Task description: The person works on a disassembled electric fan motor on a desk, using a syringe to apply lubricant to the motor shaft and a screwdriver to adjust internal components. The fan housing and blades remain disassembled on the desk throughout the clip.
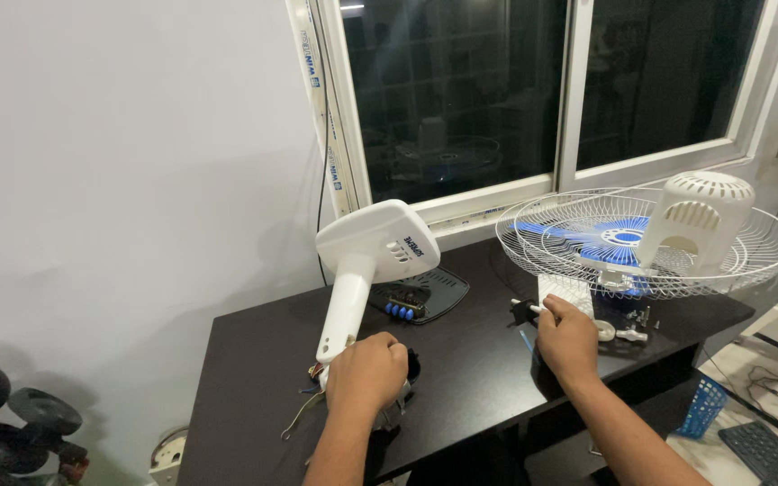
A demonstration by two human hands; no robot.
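Fan stand (366, 270) lies tilted on the dark surface (254, 360), its broad white base up toward 12 o'clock and its neck running down to the left hand (366, 373) at about 7 o'clock of the surface. That hand is closed over the lower end of the neck, where a dark motor part (407, 369) and loose wires (303, 409) show; the fingers are curled tight around it, though what exactly they press on is hidden under the knuckles.

The right hand (567, 342) rests at about 4 o'clock, well apart from the left. Its fingers are pressed together around a thin white tool (533, 308) (a screwdriver, by the look of it), with the tip pointing toward 9 o'clock. Just beside it at 3 o'clock lie small screws and a wing nut (628, 333).

Beyond the right hand, at 1 o'clock, the wire grille (749, 261) sits flat with the blue blades (623, 238) inside and the white motor cover (700, 216) standing on top. At 12 o'clock from the left hand a dark back plate (438, 292) with blue terminals lies against the window sill.

To handle this well, I judge the left hand should keep the neck pinned flat so the wires are not tugged, and the right should bring the tool over low, clear of the loose screws, which could roll off the edge near 4 o'clock.
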